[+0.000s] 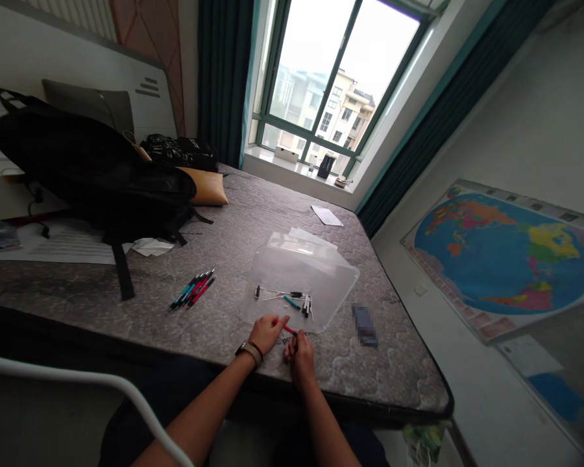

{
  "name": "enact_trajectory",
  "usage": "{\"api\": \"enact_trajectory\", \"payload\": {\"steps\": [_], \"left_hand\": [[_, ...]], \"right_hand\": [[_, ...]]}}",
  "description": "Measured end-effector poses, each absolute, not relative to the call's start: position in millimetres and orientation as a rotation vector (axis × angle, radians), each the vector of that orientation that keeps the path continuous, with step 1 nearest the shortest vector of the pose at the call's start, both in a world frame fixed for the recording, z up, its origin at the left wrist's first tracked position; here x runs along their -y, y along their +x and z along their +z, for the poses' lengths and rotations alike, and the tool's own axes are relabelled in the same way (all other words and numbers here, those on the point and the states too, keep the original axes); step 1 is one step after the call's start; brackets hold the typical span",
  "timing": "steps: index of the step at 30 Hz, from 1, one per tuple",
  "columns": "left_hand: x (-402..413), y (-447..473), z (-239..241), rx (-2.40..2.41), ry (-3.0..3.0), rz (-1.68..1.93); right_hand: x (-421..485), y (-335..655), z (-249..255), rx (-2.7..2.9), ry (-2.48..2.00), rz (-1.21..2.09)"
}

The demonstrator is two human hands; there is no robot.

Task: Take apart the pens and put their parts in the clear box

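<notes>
My left hand (267, 333) is closed on one end of a red pen (288, 329), near the mattress's front edge. The fingers of my right hand (302, 358) pinch the pen's dark other end. Just beyond my hands sits a clear plastic box (338, 275). Inside it lie a teal pen barrel (292, 302), several thin white rods that look like refills, and small black and white pen parts (306, 306). To the left, several teal, red and black pens (193, 290) lie side by side in a slanted row.
A black backpack (87, 162) with a trailing strap rests at the left, beside papers (68, 240) and a tan pouch (205, 187). Right of the box is a blurred-out, phone-shaped object (365, 325). A white sheet (327, 215) lies farther back on the mattress (409, 373). A white curved tube (78, 375) crosses the lower left.
</notes>
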State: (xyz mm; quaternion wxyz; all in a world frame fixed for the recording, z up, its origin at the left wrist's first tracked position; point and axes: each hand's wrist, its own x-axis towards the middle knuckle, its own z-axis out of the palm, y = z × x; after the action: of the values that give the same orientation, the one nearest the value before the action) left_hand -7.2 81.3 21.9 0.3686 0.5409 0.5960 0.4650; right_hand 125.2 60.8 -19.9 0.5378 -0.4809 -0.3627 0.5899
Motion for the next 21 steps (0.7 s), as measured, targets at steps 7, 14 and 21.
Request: {"api": "enact_trajectory", "payload": {"steps": [7, 14, 21], "left_hand": [[-72, -20, 24, -1.537, 1.538, 1.089], [-58, -28, 33, -1.355, 1.79, 0.906], [-55, -43, 31, -1.421, 1.76, 1.007]], "right_hand": [[-62, 127, -24, 0.945, -1.166, 1.464], [-62, 140, -15, 0.826, -1.097, 1.664], [-63, 143, -9, 0.827, -1.109, 1.723]]}}
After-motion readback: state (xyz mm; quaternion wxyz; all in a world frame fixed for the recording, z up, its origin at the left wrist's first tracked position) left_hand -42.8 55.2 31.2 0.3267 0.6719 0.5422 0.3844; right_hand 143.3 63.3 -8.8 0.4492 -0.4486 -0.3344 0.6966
